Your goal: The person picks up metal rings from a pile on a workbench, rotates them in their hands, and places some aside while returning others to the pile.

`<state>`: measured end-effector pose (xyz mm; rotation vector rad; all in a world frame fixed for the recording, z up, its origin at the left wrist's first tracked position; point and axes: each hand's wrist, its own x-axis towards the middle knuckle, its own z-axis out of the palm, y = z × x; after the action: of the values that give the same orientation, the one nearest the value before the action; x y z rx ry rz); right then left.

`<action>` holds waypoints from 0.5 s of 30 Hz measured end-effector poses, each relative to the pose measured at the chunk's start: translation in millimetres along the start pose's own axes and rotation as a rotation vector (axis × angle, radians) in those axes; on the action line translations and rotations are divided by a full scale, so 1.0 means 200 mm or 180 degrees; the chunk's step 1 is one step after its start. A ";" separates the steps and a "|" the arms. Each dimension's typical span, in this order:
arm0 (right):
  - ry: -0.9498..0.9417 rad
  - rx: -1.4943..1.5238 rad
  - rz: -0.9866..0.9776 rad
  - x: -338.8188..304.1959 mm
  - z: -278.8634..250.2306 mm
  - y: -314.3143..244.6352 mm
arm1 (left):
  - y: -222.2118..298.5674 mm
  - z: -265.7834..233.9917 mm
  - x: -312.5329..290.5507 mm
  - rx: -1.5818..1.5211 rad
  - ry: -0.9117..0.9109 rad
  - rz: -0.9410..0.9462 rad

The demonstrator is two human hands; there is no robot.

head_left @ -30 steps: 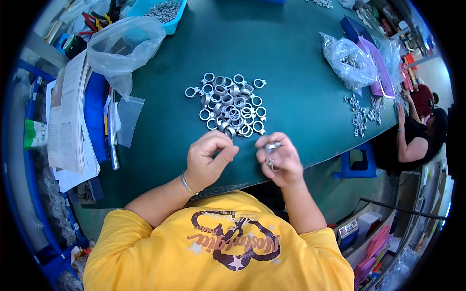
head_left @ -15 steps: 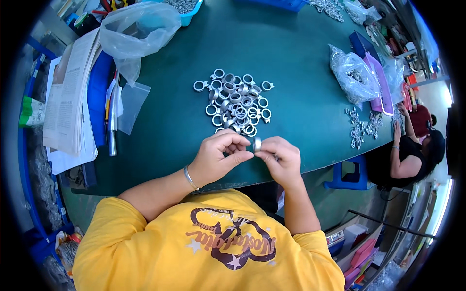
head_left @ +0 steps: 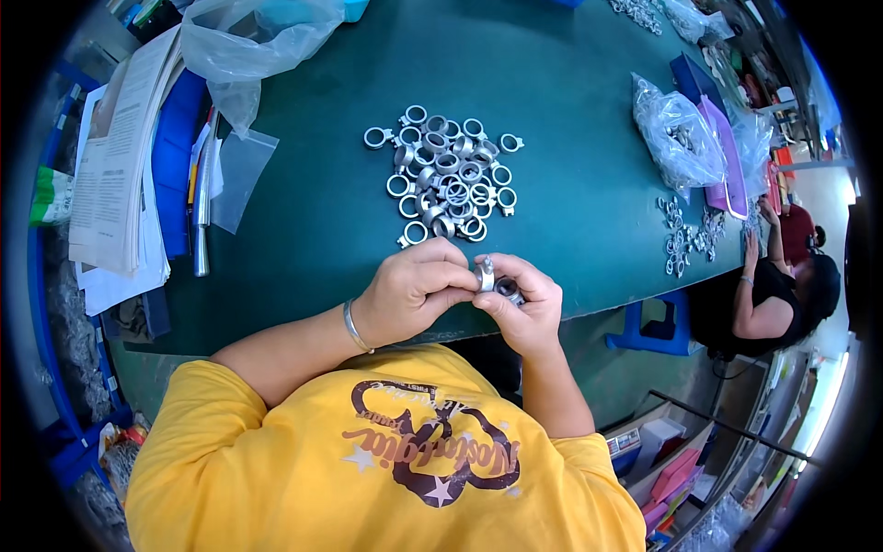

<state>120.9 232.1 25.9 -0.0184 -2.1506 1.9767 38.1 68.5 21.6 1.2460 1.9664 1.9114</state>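
Note:
Just above the table's near edge, my left hand [head_left: 414, 287] and my right hand [head_left: 526, 308] meet. Between their fingertips is a silver metal ring [head_left: 487, 275] with a small lug on top, pinched from both sides. A second metal part [head_left: 508, 291], round with a dark opening, shows in the curled fingers of my right hand; the rest of it is hidden. Beyond my hands lies a loose pile of similar metal rings [head_left: 447, 164], many with a small lug. The closest ring [head_left: 415, 233] lies next to my left knuckles.
The green table [head_left: 313, 248] has papers [head_left: 129, 166], a metal rod-like tool [head_left: 202, 221] and clear bags [head_left: 246, 175] at left. At right are a bag of parts [head_left: 679, 138], a purple tray [head_left: 727, 170] and small metal pieces [head_left: 679, 241]. A co-worker [head_left: 773, 304] sits beyond a blue stool [head_left: 658, 331].
The ring between my fingers has turned, so its lug now points up. The second part in my right hand shows more clearly. The whole view has shifted slightly.

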 end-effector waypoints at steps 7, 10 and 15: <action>-0.0092 -0.0471 -0.0387 0.01 -0.02 -0.02 | -0.02 0.01 -0.01 0.0029 0.0018 0.0044; -0.0093 -0.0418 -0.0508 0.01 -0.01 -0.01 | -0.02 0.01 -0.01 0.0050 0.0028 0.0084; -0.0117 -0.0392 -0.0530 0.01 -0.01 -0.01 | -0.02 0.01 -0.01 0.0020 0.0005 0.0029</action>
<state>119.3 234.9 28.1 0.1730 -2.2148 1.7651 38.0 69.0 17.3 1.2578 1.9723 1.9125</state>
